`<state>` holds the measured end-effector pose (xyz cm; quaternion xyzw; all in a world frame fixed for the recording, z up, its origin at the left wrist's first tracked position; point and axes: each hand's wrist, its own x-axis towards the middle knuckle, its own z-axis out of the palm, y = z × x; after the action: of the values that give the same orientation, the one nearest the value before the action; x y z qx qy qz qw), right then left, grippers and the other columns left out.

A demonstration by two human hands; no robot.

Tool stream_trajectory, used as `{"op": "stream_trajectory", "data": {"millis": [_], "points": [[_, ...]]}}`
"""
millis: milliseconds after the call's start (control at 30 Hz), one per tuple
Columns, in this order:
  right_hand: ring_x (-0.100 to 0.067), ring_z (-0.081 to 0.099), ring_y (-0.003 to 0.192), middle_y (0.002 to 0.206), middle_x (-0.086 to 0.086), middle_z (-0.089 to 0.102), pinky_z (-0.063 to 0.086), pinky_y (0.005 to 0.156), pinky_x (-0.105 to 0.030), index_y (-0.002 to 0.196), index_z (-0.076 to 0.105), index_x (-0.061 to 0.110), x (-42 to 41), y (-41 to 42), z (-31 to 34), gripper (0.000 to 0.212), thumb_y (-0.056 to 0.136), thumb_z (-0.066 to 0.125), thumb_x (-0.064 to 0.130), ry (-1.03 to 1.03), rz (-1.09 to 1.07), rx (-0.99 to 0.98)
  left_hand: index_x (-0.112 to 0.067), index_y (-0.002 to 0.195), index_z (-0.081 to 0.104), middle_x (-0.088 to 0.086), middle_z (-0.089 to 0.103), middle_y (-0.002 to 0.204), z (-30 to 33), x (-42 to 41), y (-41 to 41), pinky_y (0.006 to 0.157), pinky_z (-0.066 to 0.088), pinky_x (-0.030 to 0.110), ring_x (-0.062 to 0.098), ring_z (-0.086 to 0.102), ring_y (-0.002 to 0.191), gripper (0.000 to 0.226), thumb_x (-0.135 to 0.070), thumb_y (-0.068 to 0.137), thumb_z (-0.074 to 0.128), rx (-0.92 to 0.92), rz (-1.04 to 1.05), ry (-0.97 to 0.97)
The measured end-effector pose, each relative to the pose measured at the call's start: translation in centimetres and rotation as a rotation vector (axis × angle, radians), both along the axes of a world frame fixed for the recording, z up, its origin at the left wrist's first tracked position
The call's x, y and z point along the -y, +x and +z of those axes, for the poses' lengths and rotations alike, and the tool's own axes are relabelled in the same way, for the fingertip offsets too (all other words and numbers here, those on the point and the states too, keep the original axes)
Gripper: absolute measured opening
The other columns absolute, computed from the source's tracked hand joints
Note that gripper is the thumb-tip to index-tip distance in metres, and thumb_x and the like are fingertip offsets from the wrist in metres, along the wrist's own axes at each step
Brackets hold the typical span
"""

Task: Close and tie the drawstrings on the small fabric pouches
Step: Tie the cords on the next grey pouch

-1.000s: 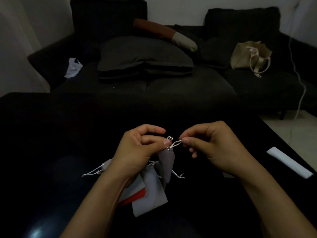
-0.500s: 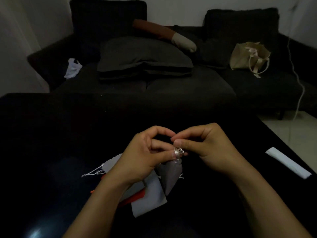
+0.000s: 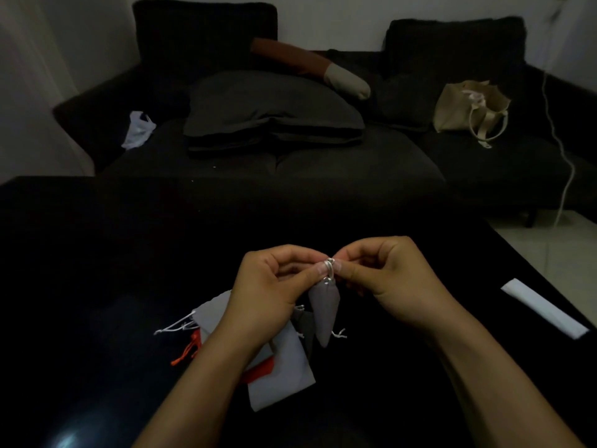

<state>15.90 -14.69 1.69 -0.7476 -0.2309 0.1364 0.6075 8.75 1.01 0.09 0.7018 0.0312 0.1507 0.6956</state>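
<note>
The grey pouch (image 3: 324, 310) hangs in the air above the black table (image 3: 97, 253), and I take it as the landmark for all the rest. Its gathered neck is at the top and its long axis goes almost straight down, the lower tip leaning a little toward the person. The white drawstring (image 3: 329, 265) comes up from the neck in a small loop.

Both hands meet directly above the pouch. The left hand (image 3: 274, 286) is on the pouch's left side; its thumb and forefinger are closed narrow and pinch the string just over the neck. The right hand (image 3: 391, 279) is on the pouch's right side, fingers curled, pinching the same loop from the other side — the two sets of fingertips almost touch. Neither hand is clearly nearer; the string lies between them.

So the coming move, as I judge it, depends on this: the knot sits above the neck, and the ends must be pulled sideways, away from the vertical axis, to tighten it.

Below and left of the hanging pouch, more pouches (image 3: 281, 373) lie flat on the table — grey, white and one orange.
</note>
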Motion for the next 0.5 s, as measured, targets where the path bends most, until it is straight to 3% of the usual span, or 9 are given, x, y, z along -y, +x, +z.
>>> {"op": "stream_trajectory", "data": {"millis": [167, 300, 500], "points": [[-0.016, 0.064, 0.072, 0.085, -0.013, 0.075, 0.049, 0.061, -0.02, 0.093, 0.076, 0.006, -0.11, -0.19, -0.05, 0.012, 0.085, 0.071, 0.013, 0.021, 0.069, -0.099, -0.005, 0.091, 0.074, 0.004, 0.077, 0.084, -0.38, 0.29, 0.29, 0.069, 0.054, 0.015, 0.011, 0.074, 0.079, 0.009, -0.001, 0.085, 0.069, -0.011, 0.113, 0.029], [-0.024, 0.071, 0.084, 0.092, -0.024, 0.073, 0.058, 0.077, -0.026, 0.094, 0.072, -0.005, -0.33, -0.62, -0.17, 0.021, 0.075, 0.077, 0.002, 0.089, 0.033, -0.176, -0.008, 0.091, 0.075, 0.003, 0.077, 0.083, -0.42, 0.39, 0.14, 0.068, 0.054, 0.016, 0.012, 0.074, 0.08, 0.009, -0.003, 0.084, 0.071, -0.015, 0.119, 0.028], [-0.022, 0.073, 0.086, 0.09, -0.017, 0.075, 0.058, 0.073, -0.026, 0.09, 0.074, 0.0, 0.12, -0.42, -0.07, 0.015, 0.077, 0.074, 0.007, 0.106, 0.073, -0.254, -0.01, 0.091, 0.078, 0.008, 0.077, 0.088, 0.03, -0.31, -0.15, 0.073, 0.057, 0.023, 0.017, 0.074, 0.083, 0.012, -0.006, 0.083, 0.071, -0.099, 0.013, -0.08]]}}
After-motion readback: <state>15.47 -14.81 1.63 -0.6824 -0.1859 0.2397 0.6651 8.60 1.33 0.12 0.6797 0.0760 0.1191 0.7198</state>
